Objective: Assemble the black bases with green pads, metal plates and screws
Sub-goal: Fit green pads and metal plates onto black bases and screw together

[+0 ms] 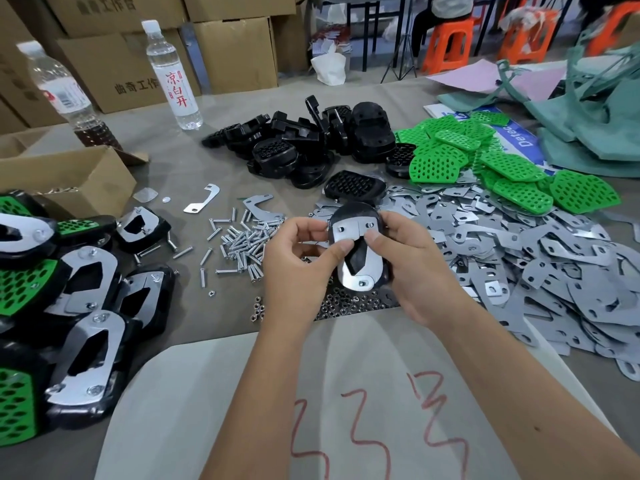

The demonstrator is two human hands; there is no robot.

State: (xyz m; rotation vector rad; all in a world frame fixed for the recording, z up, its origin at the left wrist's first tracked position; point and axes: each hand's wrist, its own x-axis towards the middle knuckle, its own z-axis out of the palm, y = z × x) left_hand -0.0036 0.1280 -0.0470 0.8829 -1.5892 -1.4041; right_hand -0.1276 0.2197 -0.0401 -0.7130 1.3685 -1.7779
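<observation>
I hold one black base (356, 261) upright in front of me, with two metal plates (349, 232) laid on its face. My left hand (301, 261) grips its left edge, thumb pressed on the left plate. My right hand (412, 268) grips the right edge, thumb on the right plate. Loose screws (239, 242) lie just left of my hands. Nuts (346, 304) are scattered under the base. Spare black bases (311, 143) are piled at the back, green pads (485, 161) to their right, and metal plates (519, 258) spread across the right.
Finished assemblies (79, 306) are stacked at the left edge, beside an open cardboard box (69, 178). Two water bottles (173, 71) stand at the back left before stacked cartons. Green cloth (588, 109) lies at the far right. A white sheet with red marks (346, 410) covers my lap.
</observation>
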